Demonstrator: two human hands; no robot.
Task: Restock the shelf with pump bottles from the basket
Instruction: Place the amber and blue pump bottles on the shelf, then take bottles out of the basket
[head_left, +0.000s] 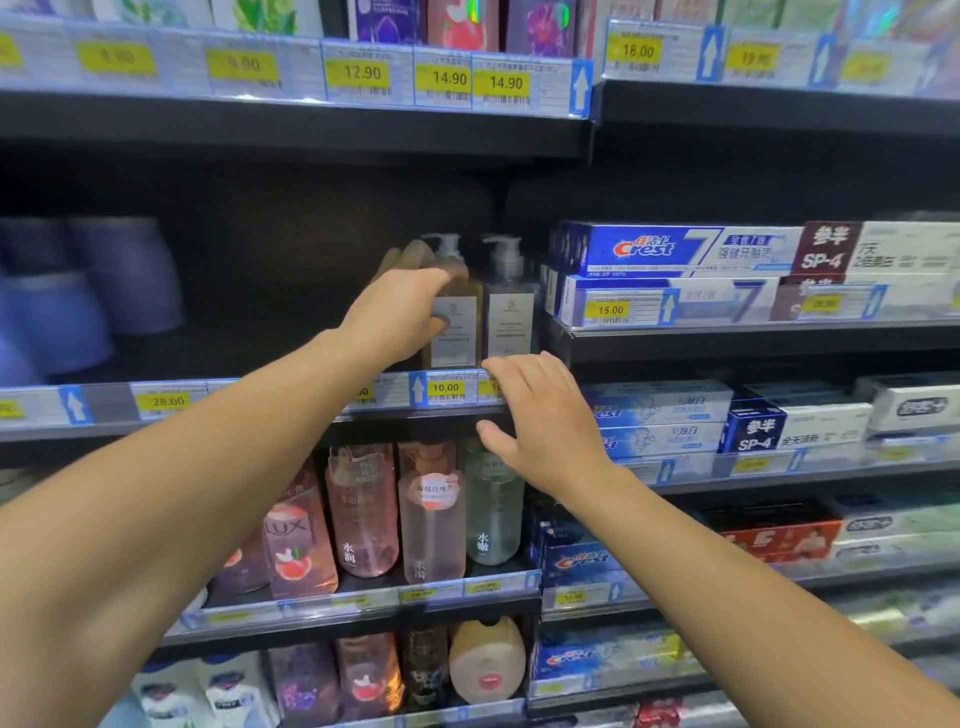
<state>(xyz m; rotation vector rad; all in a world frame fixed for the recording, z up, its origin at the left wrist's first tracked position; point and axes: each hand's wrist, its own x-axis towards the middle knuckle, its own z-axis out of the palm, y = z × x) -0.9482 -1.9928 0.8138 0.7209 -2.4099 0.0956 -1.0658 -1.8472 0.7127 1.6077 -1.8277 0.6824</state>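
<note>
An amber pump bottle (457, 332) with a white label stands on the dark middle shelf (291, 358). My left hand (400, 312) grips it from the left, fingers curled round its shoulder and thumb on the label. Right beside it stands a clear grey pump bottle (510, 317), upright and touching or nearly touching the amber one. My right hand (540, 426) hovers with spread fingers in front of the shelf's price strip (447, 389), just below the grey bottle, holding nothing. The basket is out of view.
Left of the bottles the shelf is dark, with blue packs (88, 296) at the far left. Toothpaste boxes (675, 275) fill the shelves to the right. Pink and clear pump bottles (395, 509) stand on the shelf below. The upper shelf edge (311, 119) overhangs.
</note>
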